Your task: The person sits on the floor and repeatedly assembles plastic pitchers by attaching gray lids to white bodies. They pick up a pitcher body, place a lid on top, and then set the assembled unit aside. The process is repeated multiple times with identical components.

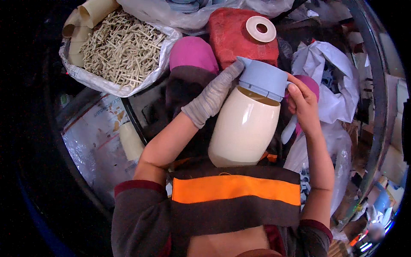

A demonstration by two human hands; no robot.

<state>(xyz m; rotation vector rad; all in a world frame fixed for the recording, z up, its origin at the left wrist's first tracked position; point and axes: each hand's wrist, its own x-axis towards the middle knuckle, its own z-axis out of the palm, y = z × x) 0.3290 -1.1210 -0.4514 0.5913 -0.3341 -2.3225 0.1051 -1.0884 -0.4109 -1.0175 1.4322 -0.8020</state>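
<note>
A cream, barrel-shaped jug body (245, 128) rests at my lap, its open mouth facing away from me. Over that mouth I hold a light-blue spouted jug collar (263, 78), slightly tilted; part of the opening shows below its rim. Whether the two touch, I cannot tell. My left hand (214, 96), in a grey glove, grips the collar beside its spout. On the other side my bare right hand (303, 100) is closed on the collar's edge, thumb on top. A pale-blue handle (289, 129) hangs below the right hand; its upper end is hidden.
At the far left stands a white sack (165, 51) full of small cream sticks, with cream tubes (96, 13) at its edge. A cream ring (251, 30) lies on a red bundle (224, 36) ahead. White bags (344, 96) with grey-blue parts stand to the right.
</note>
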